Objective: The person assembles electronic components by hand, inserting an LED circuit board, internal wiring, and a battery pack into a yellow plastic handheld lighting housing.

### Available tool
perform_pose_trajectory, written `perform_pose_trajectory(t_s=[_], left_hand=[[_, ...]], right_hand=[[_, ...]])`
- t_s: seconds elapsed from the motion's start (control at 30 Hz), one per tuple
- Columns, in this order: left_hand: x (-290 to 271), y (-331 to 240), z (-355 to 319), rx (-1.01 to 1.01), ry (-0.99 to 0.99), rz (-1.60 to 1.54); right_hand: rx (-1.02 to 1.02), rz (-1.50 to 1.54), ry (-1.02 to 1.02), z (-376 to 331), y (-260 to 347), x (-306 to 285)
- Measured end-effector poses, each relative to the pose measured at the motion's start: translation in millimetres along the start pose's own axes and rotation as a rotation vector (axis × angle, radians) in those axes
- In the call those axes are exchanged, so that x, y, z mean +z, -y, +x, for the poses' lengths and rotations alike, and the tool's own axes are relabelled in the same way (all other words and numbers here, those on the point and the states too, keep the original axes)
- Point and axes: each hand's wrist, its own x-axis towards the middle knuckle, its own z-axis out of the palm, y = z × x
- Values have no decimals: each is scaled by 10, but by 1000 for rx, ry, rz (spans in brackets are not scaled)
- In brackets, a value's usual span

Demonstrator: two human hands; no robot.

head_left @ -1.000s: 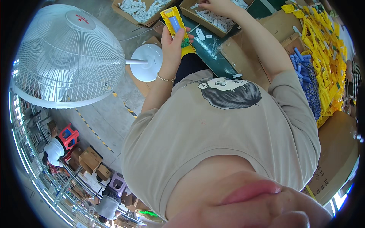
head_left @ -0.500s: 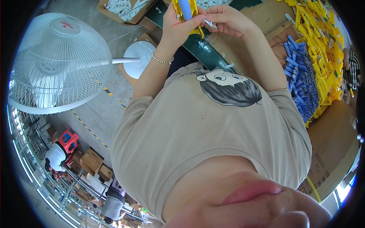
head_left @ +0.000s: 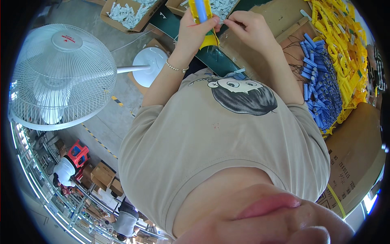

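My left hand [head_left: 192, 33] is closed round a yellow plastic housing [head_left: 206, 9]. A blue cylinder [head_left: 200, 11] lies inside the housing, and thin red and dark wires come out of it. Beneath that hand shows a curved yellow piece [head_left: 209, 41]; whether it belongs to the same housing I cannot tell. My right hand [head_left: 252, 31] is just to the right, thumb and forefinger pinched near the housing's edge. Something small and pale sits at those fingertips, too small to name.
Cardboard boxes [head_left: 143, 25] of small white parts stand at the far side by a green tabletop [head_left: 164, 23]. On the right lie heaps of blue wired cylinders [head_left: 323, 87] and yellow plastic parts [head_left: 345, 53]. A white fan [head_left: 63, 77] stands at left; people [head_left: 65, 171] sit beyond.
The white piece between both hands no longer shows clearly. My right hand has turned, its fingers now pinched beside the housing. The whole view has shifted slightly.
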Motion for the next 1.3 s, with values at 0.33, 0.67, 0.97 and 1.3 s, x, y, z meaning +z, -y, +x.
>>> perform_pose_trajectory(t_s=[0.33,0.67,0.97,1.3], left_hand=[[162,149,-155,-271,226,129],[311,213,-124,-257,223,204],[141,202,-66,-308,414,190],[-141,256,-273,-142,413,-201]], right_hand=[[679,739,-230,-12,-137,133],[632,517,-595,-147,-115,447],[719,65,119,96,-71,-204],[645,399,273,-64,-1364,-556]])
